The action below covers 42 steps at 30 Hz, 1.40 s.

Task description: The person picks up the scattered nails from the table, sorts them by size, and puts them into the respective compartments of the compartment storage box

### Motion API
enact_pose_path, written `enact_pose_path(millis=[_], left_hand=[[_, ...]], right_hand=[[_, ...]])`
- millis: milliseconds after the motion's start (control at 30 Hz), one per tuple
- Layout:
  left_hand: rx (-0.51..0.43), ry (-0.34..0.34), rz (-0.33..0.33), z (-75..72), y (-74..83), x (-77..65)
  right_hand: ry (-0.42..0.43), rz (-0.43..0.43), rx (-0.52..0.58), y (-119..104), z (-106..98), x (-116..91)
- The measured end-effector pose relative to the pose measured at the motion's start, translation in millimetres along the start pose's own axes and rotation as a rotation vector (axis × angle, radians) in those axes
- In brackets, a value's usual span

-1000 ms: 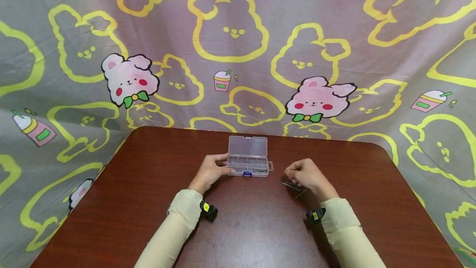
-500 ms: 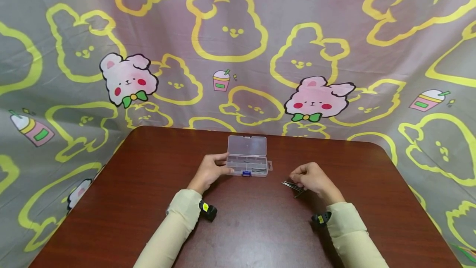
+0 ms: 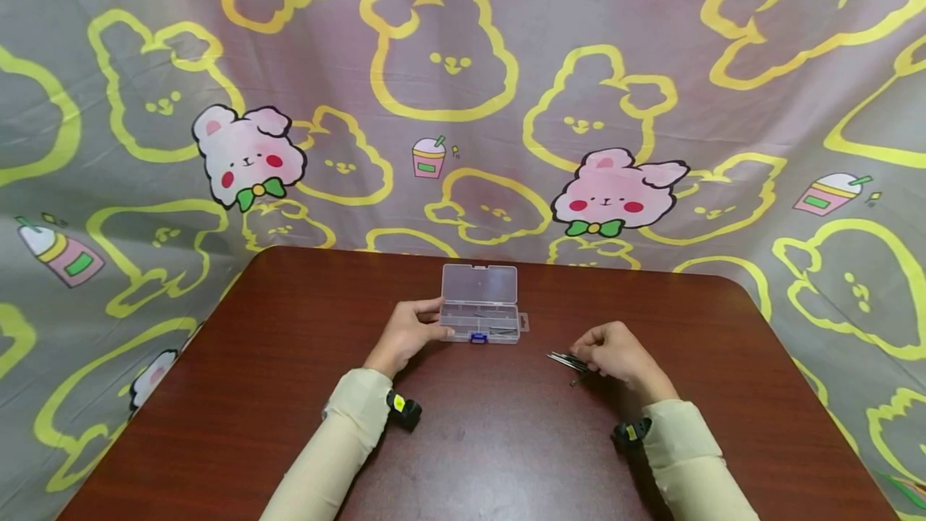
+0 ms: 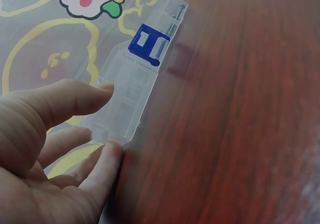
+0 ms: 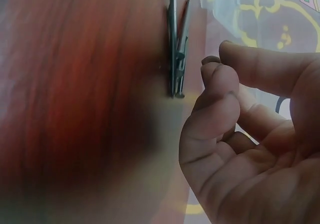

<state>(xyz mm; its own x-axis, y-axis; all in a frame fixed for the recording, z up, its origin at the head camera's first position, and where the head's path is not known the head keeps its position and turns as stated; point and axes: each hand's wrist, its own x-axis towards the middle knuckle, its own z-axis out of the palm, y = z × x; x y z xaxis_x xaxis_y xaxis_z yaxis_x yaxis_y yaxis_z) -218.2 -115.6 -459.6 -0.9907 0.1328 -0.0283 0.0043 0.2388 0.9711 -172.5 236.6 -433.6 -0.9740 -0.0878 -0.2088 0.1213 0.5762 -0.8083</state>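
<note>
1. I count two bare hands, one clear plastic box with one blue latch, and one loose pile of nails on the dark red-brown table. At least two nails show clearly in the pile from the right wrist; they overlap, so I can't give a full count.
2. The left hand grips the box's left end, thumb bent at the front side and fingers curled in at the end.
3. The right hand is over the right end of the pile, fingers bent well inward, thumb tip close to the forefinger. I can't tell whether a nail is pinched there or merely lies beside the fingertips.
4. The nails are dark metal and slim, with flat heads, lying to the right of the box and nearer the person. In the right wrist view one has its head at the top and its neighbour its head at the bottom.
5. The box sits toward the far side of the table, lid raised at the back. It is divided into compartments, with a few dark nails in the front right one, too small to count.
</note>
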Motion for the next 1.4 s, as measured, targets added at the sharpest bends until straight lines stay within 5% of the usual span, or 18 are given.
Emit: enact_pose_path(millis=[467,933,1400], left_hand=[[0.003,0.002,-0.008,-2.4,2.0,-1.9],[0.009,0.007,-0.009,0.1,2.5,-2.0],[0.023,0.007,-0.015,0.1,2.5,-1.6]], right_hand=[[0.066,-0.010,-0.150,10,-5,-7],[0.110,-0.118,-0.386,2,-5,-6],[0.087,-0.124,-0.446,0,-3,-5]])
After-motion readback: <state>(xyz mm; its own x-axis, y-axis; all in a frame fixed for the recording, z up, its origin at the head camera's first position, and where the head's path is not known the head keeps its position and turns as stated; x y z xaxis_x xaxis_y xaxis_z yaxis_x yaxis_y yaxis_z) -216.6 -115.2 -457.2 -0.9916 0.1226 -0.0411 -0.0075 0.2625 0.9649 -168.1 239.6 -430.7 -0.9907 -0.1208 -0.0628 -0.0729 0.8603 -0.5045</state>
